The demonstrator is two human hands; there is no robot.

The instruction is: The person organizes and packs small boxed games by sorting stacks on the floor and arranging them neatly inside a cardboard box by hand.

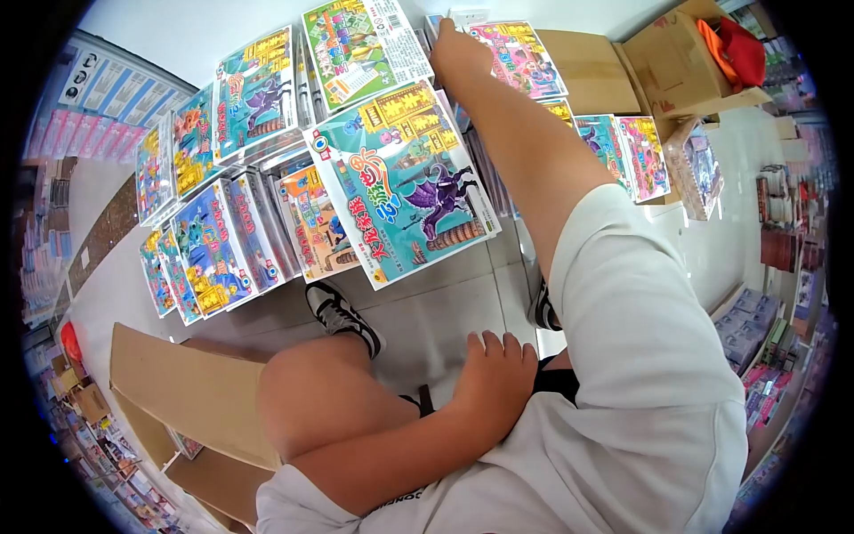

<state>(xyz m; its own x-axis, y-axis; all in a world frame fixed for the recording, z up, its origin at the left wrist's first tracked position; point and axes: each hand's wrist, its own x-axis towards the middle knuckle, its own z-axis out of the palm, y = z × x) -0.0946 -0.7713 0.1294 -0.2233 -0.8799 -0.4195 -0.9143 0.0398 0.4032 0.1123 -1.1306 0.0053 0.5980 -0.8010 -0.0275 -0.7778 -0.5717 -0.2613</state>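
Beside the green box (pixel 360 44) at eleven-thirty, the right hand (pixel 461 62) at twelve o'clock, grip too hidden to tell, should work gently lest anything topple, the left hand (pixel 494 383) resting released at five, pink box (pixel 520 58) at one.

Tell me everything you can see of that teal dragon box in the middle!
The teal box is flat, rectangular and white-edged, apparently glossy printed card, and looks closed. Its front shows a purple dragon, leaning tower and colourful Chinese characters. It sits askew in view, face toward the camera, just below the green box; whether they touch is unclear. Neither the right hand nor the left hand touches it.
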